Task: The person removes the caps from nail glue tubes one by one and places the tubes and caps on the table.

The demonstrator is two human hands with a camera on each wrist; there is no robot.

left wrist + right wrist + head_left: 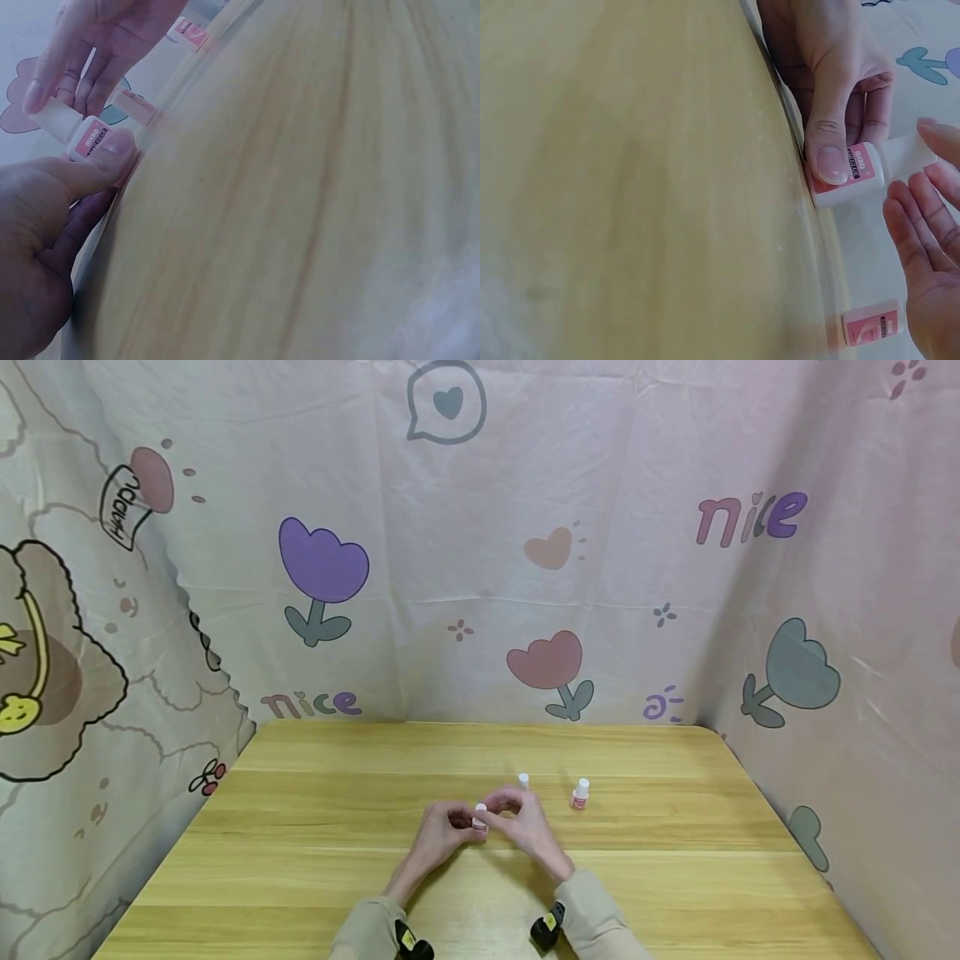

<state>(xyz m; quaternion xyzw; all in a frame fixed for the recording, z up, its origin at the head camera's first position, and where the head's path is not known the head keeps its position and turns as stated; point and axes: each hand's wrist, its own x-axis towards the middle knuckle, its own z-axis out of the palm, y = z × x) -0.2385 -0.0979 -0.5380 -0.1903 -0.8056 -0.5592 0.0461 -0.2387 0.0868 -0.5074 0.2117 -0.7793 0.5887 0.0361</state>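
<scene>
A small white glue bottle [866,166] with a pink label stands upright on the wooden table, between both hands. Low on its body, the thumb and fingers of my left hand [438,833] pinch it, and the thumb covers part of the label. From the other side, my right hand [528,822] holds the white cap [909,156] between thumb and fingers. The cap sits on the bottle's neck; whether it is loose I cannot tell. In the left wrist view the label [94,139] shows beside my left thumb.
Two similar bottles stand farther back. One bottle [523,781] is partly hidden behind my right hand; another bottle [581,795] stands to its right. Wood-grain table [300,860] surrounds my hands, and a printed curtain [450,560] hangs behind its far edge.
</scene>
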